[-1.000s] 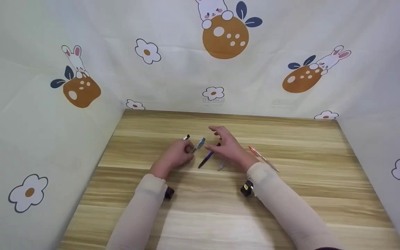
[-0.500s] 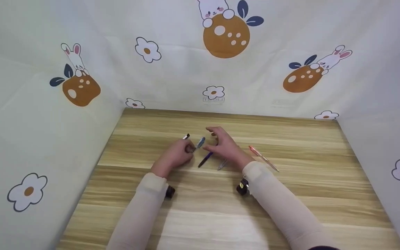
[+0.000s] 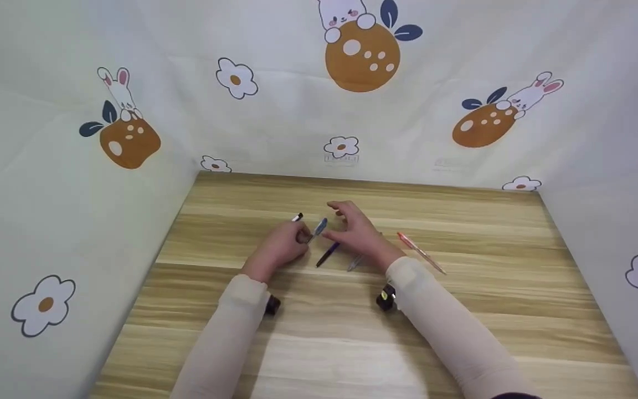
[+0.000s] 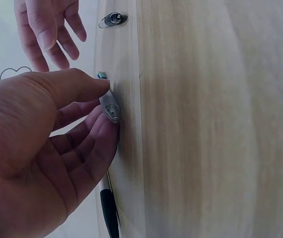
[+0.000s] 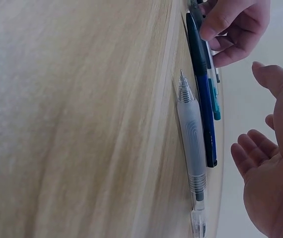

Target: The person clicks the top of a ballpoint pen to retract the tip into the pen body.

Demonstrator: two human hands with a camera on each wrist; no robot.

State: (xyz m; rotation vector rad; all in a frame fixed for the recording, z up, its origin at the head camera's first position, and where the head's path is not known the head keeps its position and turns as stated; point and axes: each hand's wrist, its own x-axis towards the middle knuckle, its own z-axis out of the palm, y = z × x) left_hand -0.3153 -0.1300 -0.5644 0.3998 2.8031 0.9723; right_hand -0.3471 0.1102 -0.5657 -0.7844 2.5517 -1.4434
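Note:
My left hand (image 3: 283,244) pinches a clear pen with a blue end (image 3: 321,226) between thumb and fingers, low over the table. In the left wrist view this pen's clear tip (image 4: 111,110) shows beside the fingers. My right hand (image 3: 358,230) hovers with fingers spread and loosely bent, holding nothing. Under it lie a dark blue pen (image 3: 328,255) and a clear mechanical pencil (image 3: 355,262), each partly hidden by the hand in the head view. The right wrist view shows the pencil's body (image 5: 190,129) whole alongside the blue pen (image 5: 203,89).
A white pen with a black end (image 3: 297,216) lies just beyond my left hand, mostly covered. To the right of my right hand is an orange-red pen (image 3: 421,252). Patterned cloth walls (image 3: 274,122) enclose the wooden table (image 3: 341,343) at the back and sides.
My right hand has shifted slightly to the left, towards the left hand, and then stays almost still. The left hand keeps its pinch on the blue-ended pen with hardly any movement.

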